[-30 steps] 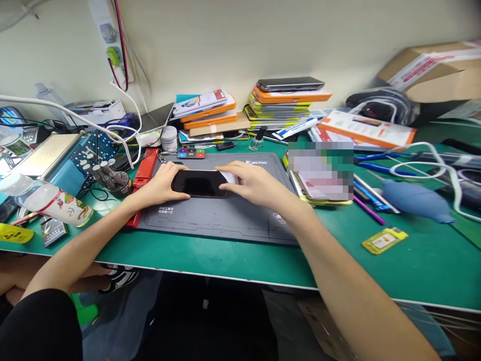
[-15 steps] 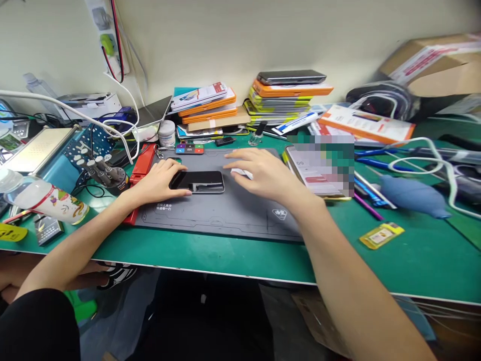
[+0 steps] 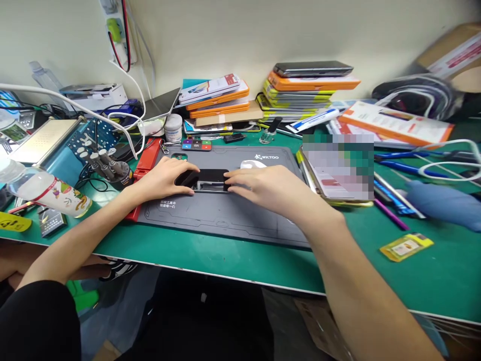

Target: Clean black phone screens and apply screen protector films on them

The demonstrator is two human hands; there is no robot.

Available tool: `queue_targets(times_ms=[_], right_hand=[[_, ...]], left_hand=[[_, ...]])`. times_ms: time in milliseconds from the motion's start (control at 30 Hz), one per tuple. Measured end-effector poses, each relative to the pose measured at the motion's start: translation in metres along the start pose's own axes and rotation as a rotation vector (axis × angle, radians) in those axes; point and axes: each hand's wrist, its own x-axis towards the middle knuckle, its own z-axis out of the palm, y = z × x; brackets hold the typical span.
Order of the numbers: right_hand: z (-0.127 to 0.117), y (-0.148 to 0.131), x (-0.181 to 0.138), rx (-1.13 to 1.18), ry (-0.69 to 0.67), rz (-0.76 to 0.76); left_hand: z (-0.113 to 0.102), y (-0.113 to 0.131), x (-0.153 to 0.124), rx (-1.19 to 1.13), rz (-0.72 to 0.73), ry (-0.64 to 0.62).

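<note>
A black smartphone (image 3: pixel 211 176) lies sideways on a grey work mat (image 3: pixel 210 213), its glossy screen up and catching a bright reflection. Thumb and fingers of my left hand (image 3: pixel 165 178) are wrapped around its left end. At the right end, my right hand (image 3: pixel 259 181) grips the phone's edge between thumb and fingers. Just behind my right hand sits a small white object (image 3: pixel 252 164), partly hidden. A small panel with coloured squares (image 3: pixel 196 145) rests at the mat's back edge.
A red clamp-like bar (image 3: pixel 147 159) borders the mat's left side. Screwdrivers (image 3: pixel 107 168) stand in a holder near a lying bottle (image 3: pixel 56 193). Stacked boxes (image 3: pixel 300 95) line the wall. To the right are a notepad (image 3: pixel 334 175), a blue air blower (image 3: pixel 443 203) and a yellow packet (image 3: pixel 406 247).
My right hand has come down and left onto the phone's right end, where it was hovering apart before. My left hand stays on the left end. The camera view has shifted slightly.
</note>
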Motion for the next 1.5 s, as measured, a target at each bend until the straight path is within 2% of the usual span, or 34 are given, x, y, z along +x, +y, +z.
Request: queue_targets(times_ms=[400,733,1233,1500], right_hand=[[-0.009,-0.026,0.003,-0.203,-0.089,-0.085],[-0.01,-0.04,0.002,-0.293,-0.065,-0.116],[-0.012,-0.045,0.008,-0.317,-0.22,-0.025],[-0.013,-0.048,0.009,-0.352,-0.246,-0.026]], left_hand=[[0.002,-0.002,-0.001,-0.029,0.064,0.004],[0.003,-0.005,0.0,-0.047,0.066,-0.001],[0.005,-0.004,0.0,0.125,0.145,0.056],[0.008,-0.001,0.0,0.18,0.179,0.078]])
